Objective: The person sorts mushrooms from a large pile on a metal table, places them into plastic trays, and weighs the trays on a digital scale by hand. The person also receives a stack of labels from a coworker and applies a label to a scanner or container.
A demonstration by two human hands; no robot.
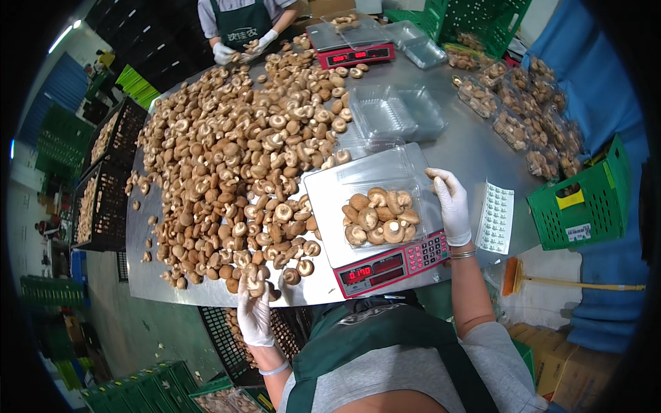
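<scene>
My left hand [254, 304], in a white glove, holds a shiitake mushroom at the near edge of the mushroom pile [222, 170]. My right hand [450, 201], also gloved, is raised just right of the scale, with a mushroom [431, 174] between thumb and fingers. Between my hands stands a red digital scale [330, 227] with a lit display. On its plate lies an open clear plastic clamshell box [421, 206] with several mushrooms in it, its lid folded back away from me. Empty clear boxes [384, 113] stand beyond the scale.
Across the metal table [465, 155] a co-worker's gloved hands [224, 53] handle mushrooms beside a second scale [351, 51]. Filled packs [511, 129] lie far right, near a green crate [583, 206]. A label sheet [497, 217] lies right of my hand. Black crates [103, 206] stand left.
</scene>
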